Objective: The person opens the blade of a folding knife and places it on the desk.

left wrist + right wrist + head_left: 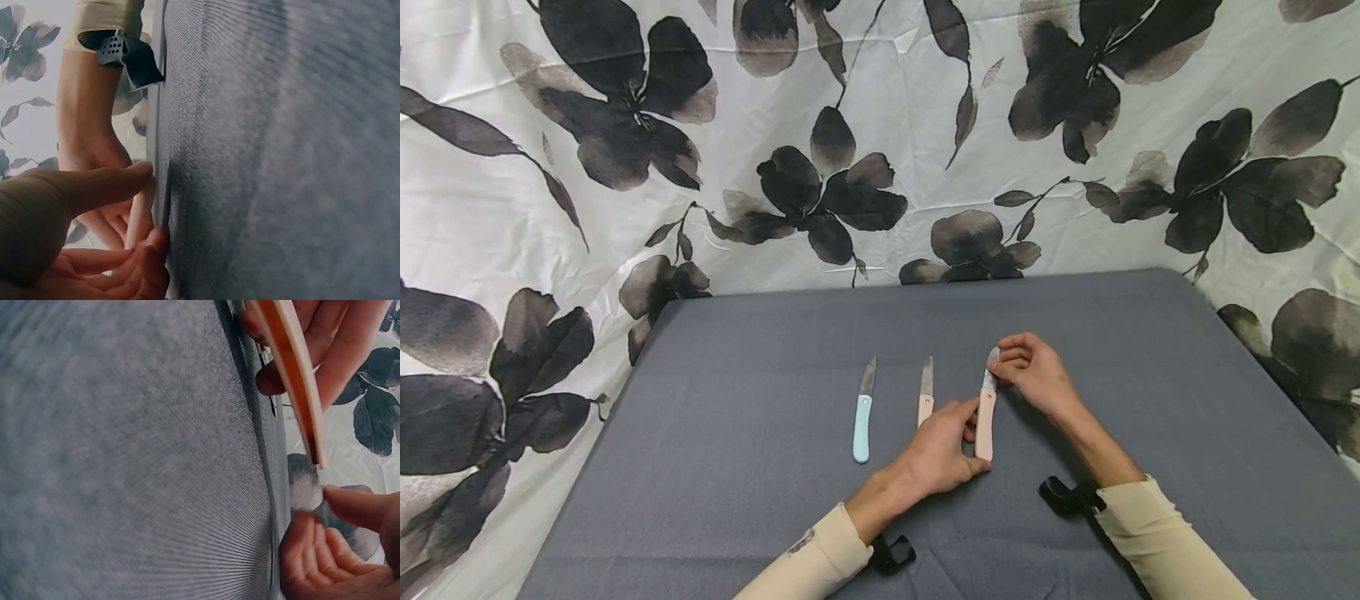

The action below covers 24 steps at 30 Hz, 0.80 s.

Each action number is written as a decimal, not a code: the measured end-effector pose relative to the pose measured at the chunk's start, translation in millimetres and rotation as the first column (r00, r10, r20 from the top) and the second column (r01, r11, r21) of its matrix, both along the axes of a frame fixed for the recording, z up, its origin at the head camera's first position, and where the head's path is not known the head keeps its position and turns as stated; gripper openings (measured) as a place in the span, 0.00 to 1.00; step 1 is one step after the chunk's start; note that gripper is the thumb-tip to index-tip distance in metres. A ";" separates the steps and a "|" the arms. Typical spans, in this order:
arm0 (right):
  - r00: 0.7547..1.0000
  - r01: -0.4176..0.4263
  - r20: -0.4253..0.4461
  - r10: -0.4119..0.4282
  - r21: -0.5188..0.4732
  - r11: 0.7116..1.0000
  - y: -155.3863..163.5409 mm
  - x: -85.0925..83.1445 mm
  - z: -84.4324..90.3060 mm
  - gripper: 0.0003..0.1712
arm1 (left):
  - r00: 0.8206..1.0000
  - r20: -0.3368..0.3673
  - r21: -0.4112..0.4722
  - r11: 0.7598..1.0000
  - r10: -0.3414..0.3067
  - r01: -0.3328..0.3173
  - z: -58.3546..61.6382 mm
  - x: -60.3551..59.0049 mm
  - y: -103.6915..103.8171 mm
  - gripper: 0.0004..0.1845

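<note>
- Pink knife point(985, 421), the rightmost of three on the grey table point(737, 500), is what I'm handling; it lies at about 5 o'clock from the table's centre.
- Blue knife point(862, 412) sits at its 9 o'clock, a second pink knife point(926, 393) between them.
- My left hand point(942, 454) pinches the handle.
- My right hand point(1033, 371) pinches the blade tip.
- I judge I'm lining it up with the row; the next move calls for a gentle release.

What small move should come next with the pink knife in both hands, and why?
Probably lower the pink knife flat, parallel to the other two. The left hand grips its handle, the right hand pinches the blade tip, and the blue knife and middle knife already lie in a row.
</note>
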State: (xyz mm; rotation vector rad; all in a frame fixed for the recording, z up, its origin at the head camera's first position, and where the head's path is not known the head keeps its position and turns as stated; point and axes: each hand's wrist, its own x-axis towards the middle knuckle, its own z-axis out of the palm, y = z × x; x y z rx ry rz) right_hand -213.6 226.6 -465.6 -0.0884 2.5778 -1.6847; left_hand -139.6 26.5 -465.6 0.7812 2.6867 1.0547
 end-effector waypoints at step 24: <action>0.997 -0.072 0.045 0.060 0.360 0.930 -5.6 5.0 7.0 0.29 | 0.999 0.018 -0.152 0.988 0.043 -0.040 6.9 -1.7 -3.7 0.42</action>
